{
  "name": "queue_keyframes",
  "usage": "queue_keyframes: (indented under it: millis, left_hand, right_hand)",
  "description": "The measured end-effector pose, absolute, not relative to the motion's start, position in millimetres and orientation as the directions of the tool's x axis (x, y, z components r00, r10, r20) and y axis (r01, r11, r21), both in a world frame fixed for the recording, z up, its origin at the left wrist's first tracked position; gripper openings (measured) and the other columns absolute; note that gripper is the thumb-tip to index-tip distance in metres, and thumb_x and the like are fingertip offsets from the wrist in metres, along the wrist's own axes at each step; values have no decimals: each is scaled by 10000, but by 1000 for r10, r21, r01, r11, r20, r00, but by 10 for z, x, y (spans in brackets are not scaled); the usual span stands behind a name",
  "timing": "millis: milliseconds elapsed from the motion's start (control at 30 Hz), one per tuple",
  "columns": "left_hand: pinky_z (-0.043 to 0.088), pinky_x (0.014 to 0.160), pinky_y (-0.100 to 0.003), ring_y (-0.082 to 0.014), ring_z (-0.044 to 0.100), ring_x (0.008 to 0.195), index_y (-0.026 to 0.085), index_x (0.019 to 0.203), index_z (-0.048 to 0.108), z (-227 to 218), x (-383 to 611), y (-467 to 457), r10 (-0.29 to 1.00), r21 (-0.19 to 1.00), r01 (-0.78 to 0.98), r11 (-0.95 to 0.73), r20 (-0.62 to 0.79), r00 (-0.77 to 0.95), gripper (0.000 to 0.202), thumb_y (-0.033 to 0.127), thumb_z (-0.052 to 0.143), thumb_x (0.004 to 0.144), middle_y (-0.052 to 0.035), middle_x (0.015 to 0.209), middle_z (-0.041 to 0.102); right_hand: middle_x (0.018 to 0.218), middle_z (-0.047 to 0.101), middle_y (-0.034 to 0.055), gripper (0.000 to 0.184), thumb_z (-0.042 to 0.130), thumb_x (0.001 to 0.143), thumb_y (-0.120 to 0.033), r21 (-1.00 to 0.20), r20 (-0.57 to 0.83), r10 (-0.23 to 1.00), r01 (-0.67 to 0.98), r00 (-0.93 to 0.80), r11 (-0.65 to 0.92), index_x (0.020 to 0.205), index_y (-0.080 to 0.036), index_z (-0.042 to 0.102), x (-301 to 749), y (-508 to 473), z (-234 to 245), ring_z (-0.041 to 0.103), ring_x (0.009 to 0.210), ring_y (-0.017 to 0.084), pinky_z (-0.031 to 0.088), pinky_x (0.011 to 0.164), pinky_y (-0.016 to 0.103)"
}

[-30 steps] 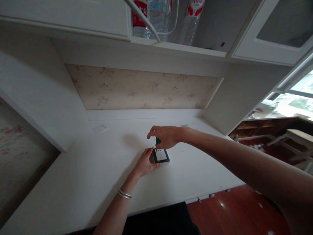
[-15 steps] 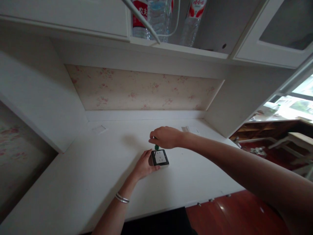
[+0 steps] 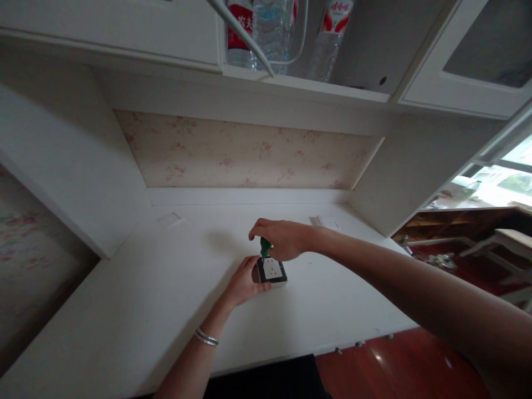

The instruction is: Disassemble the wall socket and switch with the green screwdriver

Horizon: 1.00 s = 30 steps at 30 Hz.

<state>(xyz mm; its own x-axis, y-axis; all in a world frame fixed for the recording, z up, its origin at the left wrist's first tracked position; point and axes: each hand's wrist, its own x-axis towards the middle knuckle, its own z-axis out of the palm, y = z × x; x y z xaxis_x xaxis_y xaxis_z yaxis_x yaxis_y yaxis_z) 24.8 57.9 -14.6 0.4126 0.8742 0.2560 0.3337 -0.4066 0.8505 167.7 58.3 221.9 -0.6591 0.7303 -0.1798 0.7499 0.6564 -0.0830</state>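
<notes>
Socket (image 3: 273, 269) on desk (image 3: 332, 299), screwdriver (image 3: 265, 247) apparently atop it

Plain red label (image 3: 244, 21) on the left-hand clear plastic bottle (image 3: 239, 57): I read the white characters 农夫.
Red-and-white label (image 3: 336, 21) on the leaning, right-hand clear plastic bottle (image 3: 322, 58): I make out 哈哈; the first character and smaller print blur on my feed.
</notes>
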Motion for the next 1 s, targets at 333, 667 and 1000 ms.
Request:
queue_keyframes:
  millis: [333, 667, 1000]
  left_hand:
    - [407, 1017, -423, -290, 503, 1171, 210, 1268, 513, -129, 244, 570, 871, 849, 337, -407, 250, 422, 742, 368, 826, 613, -105, 1277, 516]
    - [391, 1033, -419, -284, 496, 1176, 209, 1279, 502, -92, 235, 556, 874, 845, 355, -401, 237, 424, 749, 312, 822, 609, -101, 1274, 518]
    - [380, 1041, -415, -279, 487, 1198, 214, 1293, 485, -65, 239, 539, 873, 839, 362, -406, 239, 424, 734, 316, 798, 637, -101, 1285, 516]
  right_hand:
    - [1127, 655, 74, 411, 576, 725, -225, -109, -134, 724, 736, -676, 668, 1137, -217, 572, 1684, 592, 2185, 627, 914, 233, 427, 649, 284]
    - [906, 678, 30, 213, 542, 684, -177, -178, 52, 915, 897, -401, 404, 886, -205, 601, 2156, 466, 2216, 574, 734, 159, 355, 609, 241]
    - [829, 651, 33, 190, 539, 675, -150, -255, 52, 947, 912, -318, 320, 852, -186, 599, 2461, 337, 2017, 533, 702, 151, 332, 607, 244]
